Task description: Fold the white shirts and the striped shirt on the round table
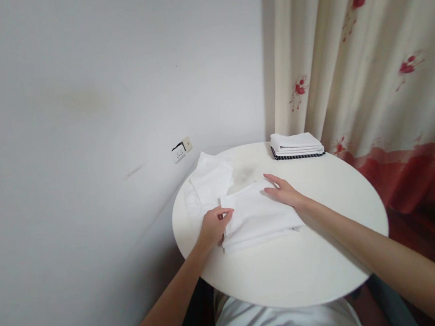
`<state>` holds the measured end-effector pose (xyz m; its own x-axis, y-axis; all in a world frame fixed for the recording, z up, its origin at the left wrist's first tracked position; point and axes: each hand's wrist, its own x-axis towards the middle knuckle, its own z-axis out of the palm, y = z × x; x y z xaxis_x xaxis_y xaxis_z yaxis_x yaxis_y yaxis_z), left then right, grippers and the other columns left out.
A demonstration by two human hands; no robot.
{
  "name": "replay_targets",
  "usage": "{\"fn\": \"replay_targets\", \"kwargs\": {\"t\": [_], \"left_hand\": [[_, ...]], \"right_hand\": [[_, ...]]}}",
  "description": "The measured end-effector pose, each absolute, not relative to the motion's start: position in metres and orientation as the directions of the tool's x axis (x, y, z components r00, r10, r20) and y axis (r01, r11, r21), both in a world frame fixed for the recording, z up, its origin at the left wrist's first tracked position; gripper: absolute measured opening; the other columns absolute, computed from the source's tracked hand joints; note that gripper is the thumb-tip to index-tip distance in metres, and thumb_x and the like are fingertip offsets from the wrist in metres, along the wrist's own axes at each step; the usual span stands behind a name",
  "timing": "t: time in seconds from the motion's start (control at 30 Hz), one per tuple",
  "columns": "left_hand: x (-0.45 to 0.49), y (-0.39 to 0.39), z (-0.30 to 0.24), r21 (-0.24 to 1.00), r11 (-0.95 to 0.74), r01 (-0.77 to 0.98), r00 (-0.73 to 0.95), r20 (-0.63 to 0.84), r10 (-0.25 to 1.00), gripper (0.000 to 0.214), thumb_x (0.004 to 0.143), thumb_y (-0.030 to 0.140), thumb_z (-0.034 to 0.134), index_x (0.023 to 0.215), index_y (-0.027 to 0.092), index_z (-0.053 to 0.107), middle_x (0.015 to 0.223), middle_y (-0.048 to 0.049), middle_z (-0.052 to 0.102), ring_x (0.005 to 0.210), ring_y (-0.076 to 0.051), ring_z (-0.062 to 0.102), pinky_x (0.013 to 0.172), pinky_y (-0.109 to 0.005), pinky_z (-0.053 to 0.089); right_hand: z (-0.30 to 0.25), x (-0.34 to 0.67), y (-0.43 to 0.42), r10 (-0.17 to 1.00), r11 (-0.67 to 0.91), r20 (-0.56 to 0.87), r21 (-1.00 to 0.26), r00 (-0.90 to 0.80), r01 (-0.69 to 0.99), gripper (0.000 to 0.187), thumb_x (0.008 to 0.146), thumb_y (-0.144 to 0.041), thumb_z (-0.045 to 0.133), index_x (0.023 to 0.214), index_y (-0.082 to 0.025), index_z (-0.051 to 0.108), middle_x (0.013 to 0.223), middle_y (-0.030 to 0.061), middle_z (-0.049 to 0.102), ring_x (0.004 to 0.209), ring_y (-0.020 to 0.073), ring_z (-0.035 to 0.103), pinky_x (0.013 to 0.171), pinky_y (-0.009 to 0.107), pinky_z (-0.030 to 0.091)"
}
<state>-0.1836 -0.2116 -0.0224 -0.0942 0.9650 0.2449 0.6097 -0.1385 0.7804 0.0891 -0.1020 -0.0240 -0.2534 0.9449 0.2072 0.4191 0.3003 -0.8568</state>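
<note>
A folded white cloth (258,216) lies on the round white table (293,274) in front of me. My left hand (213,225) is at the cloth's left edge, with thumb and fingers pinched on it. Over the cloth's far right part rests my right hand (282,191), its thumb and fingers spread apart. Just beyond my left hand, another white cloth (212,176) lies loosely, partly crumpled, near the table's left rim. The lower side of the folded cloth is slightly uneven.
At the back right of the table, a stack of folded white cloths (297,143) sits on a black item with white dots (299,156). A wall with a socket (178,153) borders the left side. A floral curtain (347,64) hangs behind on the right.
</note>
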Motion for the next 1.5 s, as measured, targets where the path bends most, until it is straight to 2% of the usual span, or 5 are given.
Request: {"fn": "replay_targets", "kwargs": {"t": [0.37, 0.7, 0.9, 1.2, 1.5], "left_hand": [[-0.185, -0.217, -0.028, 0.784, -0.159, 0.601, -0.090, 0.264, 0.960, 0.029, 0.074, 0.013, 0.064, 0.099, 0.026, 0.071, 0.070, -0.0016, 0.059, 0.093, -0.029, 0.062, 0.095, -0.036, 0.042], [-0.207, -0.203, -0.014, 0.733, -0.205, 0.649, 0.103, 0.183, 0.978, 0.036, 0.068, 0.014, 0.061, 0.101, 0.025, 0.070, 0.058, 0.0063, 0.048, 0.056, -0.016, 0.047, 0.060, -0.025, 0.034], [-0.211, -0.201, -0.014, 0.731, -0.135, 0.669, 0.069, 0.120, 0.990, 0.033, 0.066, 0.012, 0.060, 0.096, 0.025, 0.065, 0.059, 0.0069, 0.046, 0.059, -0.016, 0.047, 0.067, -0.027, 0.038], [-0.165, -0.200, 0.003, 0.459, -0.287, 0.841, 0.150, 0.311, 0.938, 0.050, 0.091, 0.034, 0.057, 0.138, 0.019, 0.057, 0.149, -0.0181, 0.045, 0.140, -0.037, 0.039, 0.119, -0.051, 0.019], [-0.144, -0.198, -0.035, 0.551, -0.304, 0.777, 0.230, 0.201, 0.952, 0.054, 0.092, 0.049, 0.061, 0.142, 0.030, 0.057, 0.162, -0.0103, 0.036, 0.154, -0.040, 0.012, 0.120, -0.059, -0.005]], "right_hand": [[-0.024, 0.082, -0.108, 0.956, 0.260, 0.158, -0.847, -0.246, 0.464, 0.072, 0.080, -0.024, 0.070, 0.148, -0.020, 0.050, 0.158, 0.0124, 0.042, 0.145, 0.0248, 0.039, 0.121, 0.043, 0.026], [-0.022, 0.078, -0.118, 0.937, 0.299, 0.111, -0.749, -0.332, 0.591, 0.078, 0.079, -0.026, 0.071, 0.152, -0.014, 0.045, 0.167, 0.0154, 0.020, 0.152, 0.0250, 0.023, 0.124, 0.037, 0.016], [-0.021, 0.076, -0.119, 0.934, 0.309, 0.114, -0.737, -0.340, 0.601, 0.079, 0.077, -0.023, 0.072, 0.152, -0.016, 0.045, 0.166, 0.0139, 0.023, 0.152, 0.0278, 0.024, 0.124, 0.041, 0.018], [-0.020, 0.076, -0.120, 0.933, 0.308, 0.106, -0.726, -0.343, 0.615, 0.079, 0.079, -0.023, 0.071, 0.152, -0.013, 0.044, 0.167, 0.0158, 0.020, 0.152, 0.0281, 0.023, 0.124, 0.040, 0.017], [-0.020, 0.076, -0.122, 0.930, 0.336, 0.133, -0.686, -0.343, 0.646, 0.079, 0.078, -0.021, 0.072, 0.152, -0.013, 0.044, 0.166, 0.0163, 0.022, 0.153, 0.0299, 0.022, 0.124, 0.042, 0.019]]}}
